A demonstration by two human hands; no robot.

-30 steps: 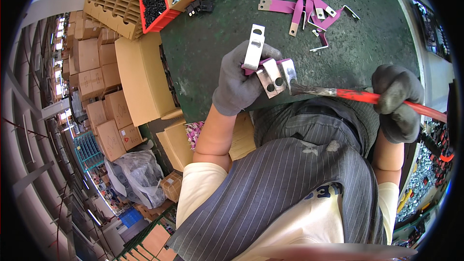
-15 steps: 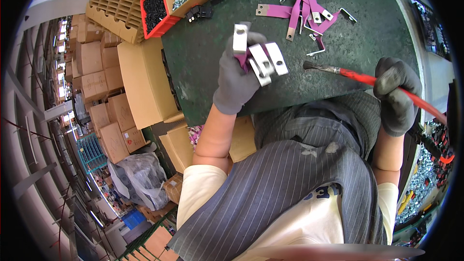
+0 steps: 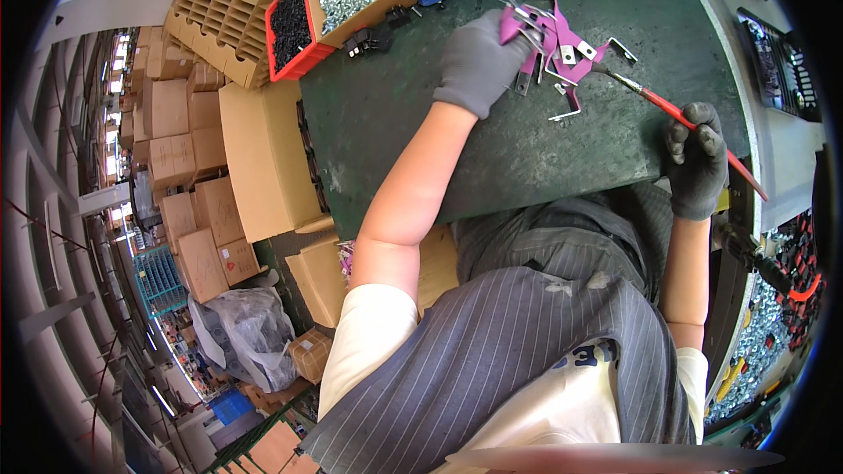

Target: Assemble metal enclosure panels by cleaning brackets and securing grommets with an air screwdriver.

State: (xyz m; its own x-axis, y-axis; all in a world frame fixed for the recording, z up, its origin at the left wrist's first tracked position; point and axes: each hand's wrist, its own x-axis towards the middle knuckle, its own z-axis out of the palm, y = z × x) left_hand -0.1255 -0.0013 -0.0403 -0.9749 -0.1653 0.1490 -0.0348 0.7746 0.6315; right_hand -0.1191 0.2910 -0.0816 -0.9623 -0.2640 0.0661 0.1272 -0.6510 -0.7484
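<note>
- Upper centre: left hand (image 3: 481, 63) has purple strips (image 3: 565, 33) at its fingertips; I cannot tell if gripped.
- Right: right hand (image 3: 697, 161) grips a red brush (image 3: 663, 106).

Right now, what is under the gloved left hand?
Below the left hand is dark green tabletop; purple strips with metal ends show along its right edge. The glove hides whatever is directly beneath.
</note>
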